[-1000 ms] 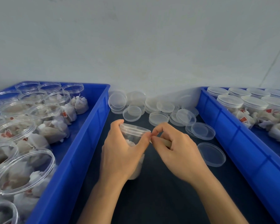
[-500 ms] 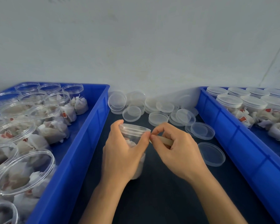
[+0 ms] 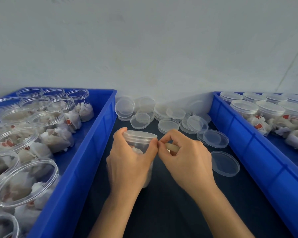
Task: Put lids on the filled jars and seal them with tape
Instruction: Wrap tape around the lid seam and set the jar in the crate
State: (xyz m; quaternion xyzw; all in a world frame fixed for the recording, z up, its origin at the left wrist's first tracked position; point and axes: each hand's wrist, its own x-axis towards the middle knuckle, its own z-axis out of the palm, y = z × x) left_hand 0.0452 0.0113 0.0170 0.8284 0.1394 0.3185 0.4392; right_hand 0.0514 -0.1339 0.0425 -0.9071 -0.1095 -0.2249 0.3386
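Item one: your left hand (image 3: 129,162), fingers and thumb curled round a clear jar (image 3: 139,145) that stands on the dark table (image 3: 170,212) between the two bins; the jar holds white sachets and already carries a lid (image 3: 140,134). Item two: your right hand (image 3: 186,158), fingers curled narrow, thumb and forefinger pinching at the jar's rim just beside your left thumb, with a pale roll of tape (image 3: 172,147) held inside the curl; whether a strip already sticks to the jar cannot be told. Item three: left blue bin (image 3: 86,162), stocked with open jars (image 3: 24,182) of sachets, none lidded, a few loose sachets (image 3: 83,109) lying at its far end. Item four: right blue bin (image 3: 258,152), holding lidded jars (image 3: 244,107) in rows at the far side, with more loose sachets in front of them. Item five: a heap of spare clear lids (image 3: 169,125) on the table against the wall, between the bins, some stacked, some tilted against one another. Item six: one single lid (image 3: 224,164) lying flat on the table, near your right hand and close to the right bin's wall. Item seven: a plain pale wall (image 3: 144,48) behind everything.
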